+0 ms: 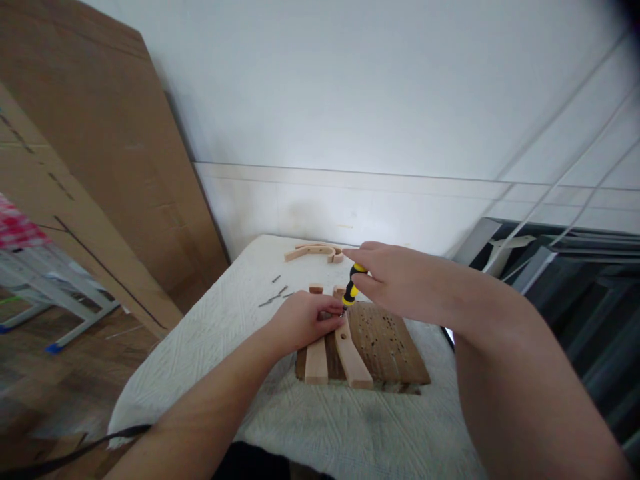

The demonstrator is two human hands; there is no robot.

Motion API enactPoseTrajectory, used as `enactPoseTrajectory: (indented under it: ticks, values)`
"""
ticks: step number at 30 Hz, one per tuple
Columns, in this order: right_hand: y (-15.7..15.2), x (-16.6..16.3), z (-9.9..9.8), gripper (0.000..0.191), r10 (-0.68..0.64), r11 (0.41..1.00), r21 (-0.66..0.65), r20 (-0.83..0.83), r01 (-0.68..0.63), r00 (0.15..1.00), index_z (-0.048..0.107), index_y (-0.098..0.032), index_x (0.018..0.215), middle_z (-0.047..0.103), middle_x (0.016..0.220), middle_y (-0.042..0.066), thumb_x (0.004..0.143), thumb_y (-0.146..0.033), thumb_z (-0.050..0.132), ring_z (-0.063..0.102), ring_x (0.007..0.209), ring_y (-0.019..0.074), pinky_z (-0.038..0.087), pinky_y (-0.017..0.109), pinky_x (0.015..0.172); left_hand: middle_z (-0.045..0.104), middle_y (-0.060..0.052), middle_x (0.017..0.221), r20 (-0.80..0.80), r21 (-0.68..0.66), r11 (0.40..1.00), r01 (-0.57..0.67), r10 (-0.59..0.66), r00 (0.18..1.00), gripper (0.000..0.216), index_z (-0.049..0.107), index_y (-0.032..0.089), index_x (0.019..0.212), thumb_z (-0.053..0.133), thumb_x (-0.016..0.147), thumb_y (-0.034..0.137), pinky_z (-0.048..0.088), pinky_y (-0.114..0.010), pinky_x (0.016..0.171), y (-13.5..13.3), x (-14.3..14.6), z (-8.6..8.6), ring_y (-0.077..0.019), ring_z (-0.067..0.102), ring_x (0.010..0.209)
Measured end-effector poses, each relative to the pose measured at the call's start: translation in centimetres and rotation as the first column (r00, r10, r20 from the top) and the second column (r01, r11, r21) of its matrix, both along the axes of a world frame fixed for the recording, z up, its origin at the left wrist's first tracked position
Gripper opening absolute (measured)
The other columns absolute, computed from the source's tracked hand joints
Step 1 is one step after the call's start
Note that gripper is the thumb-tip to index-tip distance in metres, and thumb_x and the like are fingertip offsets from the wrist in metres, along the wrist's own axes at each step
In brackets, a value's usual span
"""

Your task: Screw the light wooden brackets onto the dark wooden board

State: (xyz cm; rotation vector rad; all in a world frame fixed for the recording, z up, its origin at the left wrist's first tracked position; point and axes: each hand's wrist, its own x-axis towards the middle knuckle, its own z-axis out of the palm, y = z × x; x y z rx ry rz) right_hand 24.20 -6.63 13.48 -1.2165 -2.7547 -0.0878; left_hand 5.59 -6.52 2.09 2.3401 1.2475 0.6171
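A screwdriver [350,288] with a black and yellow handle stands nearly upright in my right hand [373,270], whose fingers close around the top of the handle. Its tip points down at a pale, curved wooden piece [351,357] with a hole in it. My left hand [310,321] is closed in a pinch by the tip; what the fingertips hold there is hidden. Beneath that hand lies a second pale wooden piece [317,363]. Both pieces rest on a brown wooden board [387,340] pitted with small holes.
Several metal screws or pins [273,299] lie on the cream tablecloth [210,340], left of the board. Curved wooden parts [315,251] sit near the white wall [320,113]. A large cardboard box [115,147] stands at left, dark grey panels [575,320] at right.
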Motion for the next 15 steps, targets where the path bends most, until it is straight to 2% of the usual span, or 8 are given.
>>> enactPoseTrajectory:
  ticks: [4, 9, 12, 15]
  values:
    - [0.0, -0.4, 0.4, 0.038, -0.050, 0.998, -0.039, -0.073, 0.047, 0.996, 0.062, -0.017, 0.115, 0.069, 0.104, 0.010, 0.082, -0.018, 0.044, 0.062, 0.088, 0.0199, 0.042, 0.028, 0.073, 0.074, -0.001, 0.091, 0.010, -0.003, 1.000, -0.001, 0.001, 1.000, 0.024, 0.070, 0.024, 0.103, 0.061, 0.083, 0.032, 0.045, -0.023, 0.068, 0.1, 0.0, -0.1, -0.0138, 0.064, 0.074]
    - [-0.3, -0.5, 1.1, 0.024, -0.091, 0.992, -0.093, -0.043, 0.086, 0.995, 0.065, -0.017, 0.095, 0.070, 0.087, 0.007, 0.084, -0.022, 0.045, 0.059, 0.069, 0.0144, 0.036, 0.025, 0.057, 0.074, -0.001, 0.092, 0.004, 0.002, 1.000, -0.007, 0.007, 1.000, 0.024, 0.070, 0.025, 0.104, 0.060, 0.083, 0.033, 0.045, -0.023, 0.068, 0.1, 0.0, -0.1, -0.0145, 0.064, 0.076]
    - [-0.3, -0.6, 1.2, 0.027, -0.124, 0.992, -0.025, 0.027, 0.125, 0.992, 0.066, -0.017, 0.085, 0.068, 0.077, 0.007, 0.088, -0.033, 0.044, 0.057, 0.062, 0.0142, 0.033, 0.026, 0.054, 0.074, -0.001, 0.093, 0.007, 0.006, 1.000, -0.012, 0.012, 1.000, 0.024, 0.071, 0.025, 0.104, 0.061, 0.083, 0.033, 0.044, -0.023, 0.067, 0.1, 0.0, -0.2, -0.0144, 0.064, 0.075]
    - [0.0, -0.9, 1.1, 0.046, -0.301, 0.950, 0.106, 0.083, 0.292, 0.950, 0.069, -0.016, 0.080, 0.067, 0.069, 0.010, 0.087, -0.053, 0.043, 0.059, 0.061, 0.0196, 0.033, 0.029, 0.053, 0.074, 0.000, 0.091, 0.018, 0.000, 1.000, -0.009, 0.009, 1.000, 0.024, 0.070, 0.025, 0.104, 0.060, 0.083, 0.033, 0.044, -0.023, 0.066, 0.0, 0.0, -0.2, -0.0136, 0.063, 0.073]
